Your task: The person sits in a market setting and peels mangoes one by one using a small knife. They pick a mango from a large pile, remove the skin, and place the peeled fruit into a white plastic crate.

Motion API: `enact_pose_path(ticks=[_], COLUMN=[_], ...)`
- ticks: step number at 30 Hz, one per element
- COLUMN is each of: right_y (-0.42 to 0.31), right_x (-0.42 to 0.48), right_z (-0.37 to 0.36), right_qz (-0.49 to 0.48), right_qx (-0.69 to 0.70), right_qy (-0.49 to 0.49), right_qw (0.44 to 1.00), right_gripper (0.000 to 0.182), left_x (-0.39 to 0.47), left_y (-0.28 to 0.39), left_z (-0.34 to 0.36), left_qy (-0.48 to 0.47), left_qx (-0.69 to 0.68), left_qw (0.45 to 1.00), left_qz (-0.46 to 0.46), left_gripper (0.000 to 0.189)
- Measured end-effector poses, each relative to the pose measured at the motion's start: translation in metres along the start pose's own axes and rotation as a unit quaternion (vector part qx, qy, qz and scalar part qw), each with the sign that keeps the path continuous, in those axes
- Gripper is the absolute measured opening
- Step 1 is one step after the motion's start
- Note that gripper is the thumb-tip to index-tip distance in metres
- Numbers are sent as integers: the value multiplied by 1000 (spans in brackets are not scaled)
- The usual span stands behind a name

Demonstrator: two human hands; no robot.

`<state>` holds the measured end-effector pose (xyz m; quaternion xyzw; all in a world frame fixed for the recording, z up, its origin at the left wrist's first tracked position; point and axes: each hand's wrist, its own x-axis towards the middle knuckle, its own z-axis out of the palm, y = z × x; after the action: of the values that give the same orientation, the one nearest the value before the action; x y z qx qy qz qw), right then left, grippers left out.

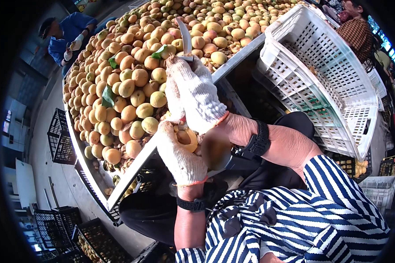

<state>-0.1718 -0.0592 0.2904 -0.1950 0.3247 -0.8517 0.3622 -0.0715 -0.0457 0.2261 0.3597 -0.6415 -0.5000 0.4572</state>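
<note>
My right hand (197,92), in a white knitted glove, is closed around the handle of a curved knife (185,37). The blade points away from me over the apricot pile (128,88). Below it, my gloved left hand (181,157) holds a cut apricot (191,141) near the white table rim (131,177). Yellow flesh shows around a brown centre; whether that is the stone or its hollow I cannot tell. Both hands are close together, the right one partly covering the left fingertips. Green leaves (108,96) and brown scraps lie among the whole apricots.
A large white plastic crate (316,75) stands tilted at my right. Black crates (98,240) stand on the floor at lower left, one with small brown pieces. Across the pile a person in blue (69,33) wears gloves; another person (355,36) is at far right.
</note>
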Motion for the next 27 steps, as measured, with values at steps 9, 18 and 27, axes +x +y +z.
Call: enact_pose_path(ticks=[9, 18, 27], right_y=[50, 2, 23], right_x=[73, 113, 23], right_z=[26, 79, 6], right_qz=[86, -273, -267], right_qx=[45, -253, -559], right_qy=[-85, -155, -188], right_qw=[992, 915, 762], right_gripper=[20, 17, 25], left_x=[69, 140, 101], left_y=[32, 32, 25], left_z=[-29, -30, -12], left_qy=[15, 36, 52], left_qx=[-396, -373, -397], left_qw=[882, 918, 915], left_qz=[-256, -132, -47], left_gripper=[21, 33, 38])
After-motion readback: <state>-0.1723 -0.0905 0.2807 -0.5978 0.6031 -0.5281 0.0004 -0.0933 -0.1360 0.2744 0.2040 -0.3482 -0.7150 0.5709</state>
